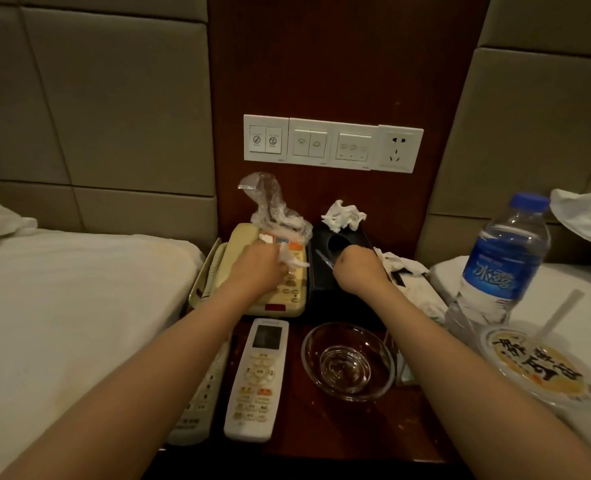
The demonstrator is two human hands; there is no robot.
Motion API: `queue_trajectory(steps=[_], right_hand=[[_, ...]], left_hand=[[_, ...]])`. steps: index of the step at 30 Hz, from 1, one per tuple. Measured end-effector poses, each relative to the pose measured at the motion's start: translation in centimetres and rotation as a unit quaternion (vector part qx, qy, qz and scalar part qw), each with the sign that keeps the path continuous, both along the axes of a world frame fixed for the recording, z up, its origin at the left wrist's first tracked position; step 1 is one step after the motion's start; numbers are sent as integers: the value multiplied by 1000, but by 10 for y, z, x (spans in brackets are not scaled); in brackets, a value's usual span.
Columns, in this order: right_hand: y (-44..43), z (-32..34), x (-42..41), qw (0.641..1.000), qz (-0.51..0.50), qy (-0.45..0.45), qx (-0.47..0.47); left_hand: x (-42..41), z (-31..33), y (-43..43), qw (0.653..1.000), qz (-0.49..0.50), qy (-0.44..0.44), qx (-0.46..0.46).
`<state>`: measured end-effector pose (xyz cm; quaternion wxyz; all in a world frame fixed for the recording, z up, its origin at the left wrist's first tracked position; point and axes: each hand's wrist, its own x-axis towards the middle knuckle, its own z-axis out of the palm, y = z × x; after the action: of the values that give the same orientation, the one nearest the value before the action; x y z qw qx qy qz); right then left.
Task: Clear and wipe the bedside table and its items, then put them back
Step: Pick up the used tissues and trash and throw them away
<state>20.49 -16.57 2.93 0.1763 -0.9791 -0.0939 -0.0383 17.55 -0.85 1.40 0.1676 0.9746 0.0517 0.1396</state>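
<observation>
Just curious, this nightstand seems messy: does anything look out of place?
Yes. A crumpled plastic wrapper sits on the phone, a wadded tissue rests atop the black tissue box, and more crumpled tissues spill beside it: plain litter.

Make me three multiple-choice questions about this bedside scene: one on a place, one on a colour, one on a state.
1. Where is the glass bowl?
A. On the floor. B. On the table, right of the white remote. C. On a pillow.
2. What colour is the cap of the water bottle?
A. Red. B. Green. C. Blue.
3. What is the left hand doing?
A. Gripping clear plastic wrap over the telephone. B. Lying flat, holding nothing. C. Holding the remote.
Answers: 1 B, the bowl sits beside the remote on the table; 2 C, the cap is plainly blue; 3 A, its fingers curl round the crumpled wrap.
</observation>
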Motion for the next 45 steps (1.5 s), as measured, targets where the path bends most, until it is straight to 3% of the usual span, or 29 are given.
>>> queue_trajectory(steps=[5,9,14,17,22,27,32,36,40,42,45], right_hand=[[-7,-10,8,993,-24,28,113],[-12,-15,5,972,-23,55,225],[-15,-2,-15,941,-17,91,325],[-18,5,-35,901,3,88,425],[-16,12,-103,871,105,103,469],[-18,-16,-168,777,101,196,589],[-33,-51,-214,782,88,238,569],[-48,-76,-236,819,89,257,505],[-62,-116,-254,811,63,343,470],[-65,-139,-261,828,42,369,420],[-67,-162,-270,855,8,385,348]], left_hand=[[21,-9,-10,998,6,57,-37],[17,-7,-13,997,53,-13,-50],[-20,10,-16,997,0,-58,-50],[-50,20,-13,989,-24,-62,-134],[-113,22,-18,951,-64,-45,-300],[-179,-8,-37,915,-70,-27,-396],[-226,-44,-50,914,-74,15,-399],[-249,-67,-58,921,-59,53,-380],[-264,-88,-70,928,-64,222,-291],[-269,-102,-80,931,-75,302,-191],[-273,-122,-92,908,-53,376,-178]])
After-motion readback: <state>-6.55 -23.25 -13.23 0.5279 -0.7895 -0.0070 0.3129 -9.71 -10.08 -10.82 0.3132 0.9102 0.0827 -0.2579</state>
